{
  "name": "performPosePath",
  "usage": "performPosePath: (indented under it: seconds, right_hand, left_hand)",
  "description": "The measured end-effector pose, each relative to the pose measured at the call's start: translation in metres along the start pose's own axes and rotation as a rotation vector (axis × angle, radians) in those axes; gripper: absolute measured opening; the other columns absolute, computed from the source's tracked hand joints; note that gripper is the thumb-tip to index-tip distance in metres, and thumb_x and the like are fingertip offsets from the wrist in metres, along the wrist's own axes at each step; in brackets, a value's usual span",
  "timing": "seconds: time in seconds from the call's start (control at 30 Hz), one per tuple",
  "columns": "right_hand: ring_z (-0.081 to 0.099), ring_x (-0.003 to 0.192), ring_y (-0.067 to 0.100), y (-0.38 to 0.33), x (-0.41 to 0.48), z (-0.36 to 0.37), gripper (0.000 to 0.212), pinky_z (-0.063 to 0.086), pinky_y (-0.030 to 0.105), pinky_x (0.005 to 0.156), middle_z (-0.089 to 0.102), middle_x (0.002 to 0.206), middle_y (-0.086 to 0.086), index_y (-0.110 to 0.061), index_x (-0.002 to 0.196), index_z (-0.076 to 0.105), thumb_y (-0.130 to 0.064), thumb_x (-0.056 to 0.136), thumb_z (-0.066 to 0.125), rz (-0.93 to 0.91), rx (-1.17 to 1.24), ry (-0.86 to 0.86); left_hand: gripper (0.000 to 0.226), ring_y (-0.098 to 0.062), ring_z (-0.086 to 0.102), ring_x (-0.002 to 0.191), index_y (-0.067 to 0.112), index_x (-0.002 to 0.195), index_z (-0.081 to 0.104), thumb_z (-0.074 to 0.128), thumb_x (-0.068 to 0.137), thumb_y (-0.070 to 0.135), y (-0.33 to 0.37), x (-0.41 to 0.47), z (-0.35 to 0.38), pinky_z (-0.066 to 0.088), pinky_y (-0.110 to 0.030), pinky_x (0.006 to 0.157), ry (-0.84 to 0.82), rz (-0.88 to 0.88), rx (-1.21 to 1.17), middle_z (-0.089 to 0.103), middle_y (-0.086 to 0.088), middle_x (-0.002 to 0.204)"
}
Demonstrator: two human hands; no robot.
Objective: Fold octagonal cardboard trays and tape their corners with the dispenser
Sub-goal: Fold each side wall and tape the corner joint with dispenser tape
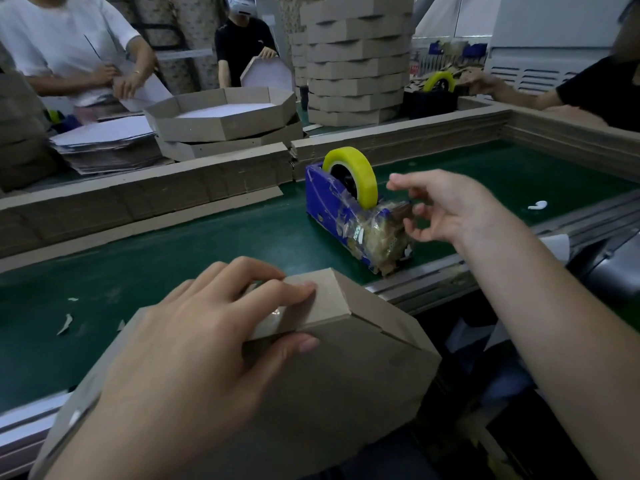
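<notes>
A brown octagonal cardboard tray [346,379] lies bottom-up at the near edge of the green belt [173,251]. My left hand [204,337] grips one folded side wall, fingers over the top edge and thumb under it, beside a taped corner. A blue tape dispenser [332,206] with a yellow tape roll [360,171] stands on the belt, its front end caked with old tape. My right hand [440,209] hovers at that front end, fingers apart, holding nothing that I can see.
Low cardboard walls [207,188] border the belt. Finished trays [225,116] and a tall stack [356,64] stand behind. A flat blank pile [104,143] lies at left. Three other people work around the belt, one beside a second dispenser [440,81]. Scraps [65,323] litter the belt.
</notes>
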State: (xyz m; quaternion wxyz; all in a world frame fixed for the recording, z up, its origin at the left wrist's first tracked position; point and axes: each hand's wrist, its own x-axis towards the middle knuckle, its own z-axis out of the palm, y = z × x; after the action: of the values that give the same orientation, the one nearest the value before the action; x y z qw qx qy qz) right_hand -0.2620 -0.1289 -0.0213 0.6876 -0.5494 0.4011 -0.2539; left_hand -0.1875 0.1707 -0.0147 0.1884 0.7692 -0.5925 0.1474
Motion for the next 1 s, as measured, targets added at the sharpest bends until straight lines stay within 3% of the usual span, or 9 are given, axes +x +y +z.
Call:
performPosePath:
  seconds: [0.17, 0.33, 0.5, 0.73, 0.9, 1.0]
  right_hand:
    - [0.04, 0.065, 0.006, 0.022, -0.001, 0.001, 0.009, 0.043, 0.024, 0.061, 0.054, 0.07, -0.008, -0.015, 0.07, 0.07, -0.018, 0.078, 0.073, -0.076, 0.227, 0.031]
    - [0.042, 0.057, 0.003, 0.036, -0.002, 0.003, 0.04, 0.041, 0.024, 0.063, 0.056, 0.051, -0.013, -0.019, 0.043, 0.064, -0.011, 0.082, 0.065, -0.173, 0.417, 0.032]
    - [0.044, 0.049, 0.003, 0.046, -0.003, 0.002, 0.038, 0.042, 0.024, 0.064, 0.053, 0.052, -0.009, -0.017, 0.048, 0.057, -0.005, 0.084, 0.059, -0.234, 0.562, 0.017]
    - [0.044, 0.052, 0.005, 0.054, -0.002, 0.003, 0.053, 0.038, 0.026, 0.065, 0.045, 0.051, -0.006, -0.021, 0.037, 0.049, 0.006, 0.084, 0.047, -0.349, 0.607, -0.019]
    - [0.044, 0.049, 0.005, 0.06, 0.003, 0.0, 0.05, 0.041, 0.027, 0.066, 0.042, 0.05, -0.005, -0.021, 0.039, 0.047, 0.006, 0.081, 0.045, -0.383, 0.62, -0.011]
    - [0.042, 0.048, 0.006, 0.065, 0.004, -0.003, 0.037, 0.044, 0.029, 0.068, 0.039, 0.052, -0.003, -0.016, 0.045, 0.044, 0.005, 0.074, 0.046, -0.363, 0.693, -0.025]
  left_hand:
    - [0.041, -0.017, 0.064, 0.091, 0.039, 0.109, 0.067, 0.045, 0.083, 0.061, 0.002, 0.0, 0.0, 0.054, -0.042, 0.06, -0.012, -0.016, -0.005, 0.061, 0.017, 0.106]
    - [0.042, -0.019, 0.065, 0.091, 0.038, 0.109, 0.068, 0.045, 0.083, 0.06, 0.001, 0.0, -0.001, 0.055, -0.043, 0.061, -0.018, -0.019, -0.011, 0.061, 0.015, 0.105]
    - [0.042, -0.018, 0.065, 0.09, 0.038, 0.109, 0.068, 0.044, 0.083, 0.06, 0.002, 0.0, -0.001, 0.054, -0.041, 0.057, -0.012, -0.028, 0.006, 0.062, 0.016, 0.105]
    - [0.042, -0.016, 0.064, 0.09, 0.037, 0.109, 0.069, 0.045, 0.083, 0.059, 0.001, 0.0, -0.001, 0.053, -0.036, 0.06, -0.015, -0.026, 0.002, 0.062, 0.016, 0.105]
    - [0.041, -0.017, 0.064, 0.09, 0.038, 0.109, 0.068, 0.045, 0.083, 0.059, 0.001, 0.0, 0.0, 0.053, -0.036, 0.059, -0.012, -0.026, -0.003, 0.061, 0.016, 0.105]
    - [0.042, -0.017, 0.064, 0.089, 0.038, 0.109, 0.068, 0.044, 0.083, 0.06, 0.001, -0.001, 0.0, 0.053, -0.037, 0.06, -0.011, -0.024, 0.001, 0.061, 0.016, 0.104]
